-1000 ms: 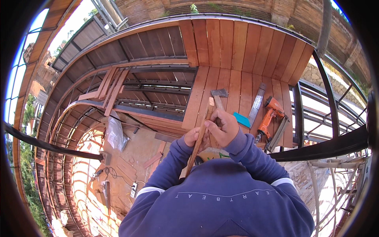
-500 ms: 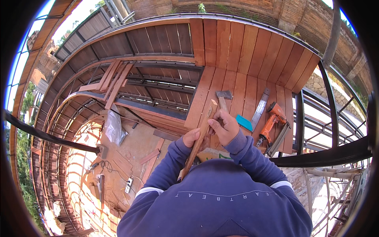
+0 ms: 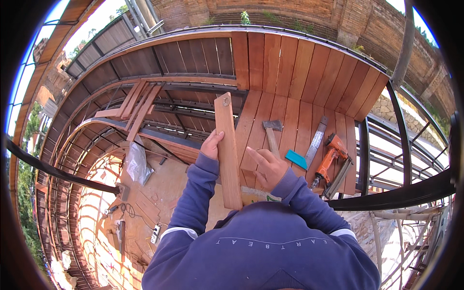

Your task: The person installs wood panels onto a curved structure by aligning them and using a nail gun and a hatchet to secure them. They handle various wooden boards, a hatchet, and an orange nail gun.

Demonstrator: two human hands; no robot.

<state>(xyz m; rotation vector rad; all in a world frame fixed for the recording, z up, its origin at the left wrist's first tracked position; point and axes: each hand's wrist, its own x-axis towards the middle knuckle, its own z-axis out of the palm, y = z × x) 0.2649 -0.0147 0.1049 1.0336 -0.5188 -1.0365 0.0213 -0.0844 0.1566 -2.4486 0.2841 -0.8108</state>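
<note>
I hold a wooden board point(image 3: 227, 154) upright in front of me, its broad face showing, with a small marking near its top that I cannot make out. My left hand point(image 3: 212, 145) is closed on its left edge. Just right of the board, my right hand point(image 3: 267, 168) is open, fingers apart and holding nothing. Beyond it a hatchet point(image 3: 272, 126) with a wooden handle lies on the reddish plank bench point(image 3: 252, 116). A metal square point(image 3: 315, 137) with a teal stock point(image 3: 296, 158) lies to the right, next to an orange nail gun point(image 3: 329, 162).
Loose boards point(image 3: 135, 104) rest on the curved metal frame at left. Below lie a clear plastic sheet point(image 3: 137, 164), offcuts, a cable and a power strip point(image 3: 155, 234). Dark metal bars point(image 3: 406, 135) stand at right, with scaffolding point(image 3: 401, 227) below. A brick wall point(image 3: 314, 14) runs behind.
The board has turned from edge-on to broad face and moved left. My left hand went up and left with it; my right hand has let go and opened.
</note>
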